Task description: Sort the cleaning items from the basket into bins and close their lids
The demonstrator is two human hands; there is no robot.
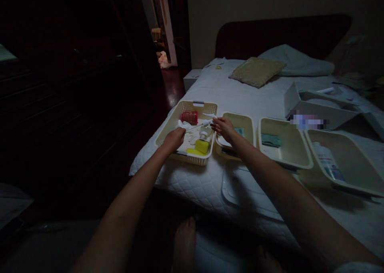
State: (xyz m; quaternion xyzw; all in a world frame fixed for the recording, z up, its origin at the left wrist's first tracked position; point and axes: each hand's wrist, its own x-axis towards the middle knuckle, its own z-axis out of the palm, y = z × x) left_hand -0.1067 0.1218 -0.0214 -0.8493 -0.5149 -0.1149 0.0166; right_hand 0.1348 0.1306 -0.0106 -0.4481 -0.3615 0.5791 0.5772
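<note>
White quilting [177,180] covers the near edge of the bed [210,81], with a pale lid [240,183] on it. Beyond, the left hand [175,139] is closed narrowly on the tube end of what looks like a white pump [207,122]; the right hand [224,128] pinches near its head (too dim to tell each finger's contact). The pump is over the basket [196,160], near a yellow item [202,146]. Its long axis runs left to right, tube leftward, head rightward and slightly farther off; the spout's facing I cannot tell. A light grip seems best, both ends in line so the thin tube won't bend. Farther back lie a red tub [189,117] and a cushion [257,71].
</note>
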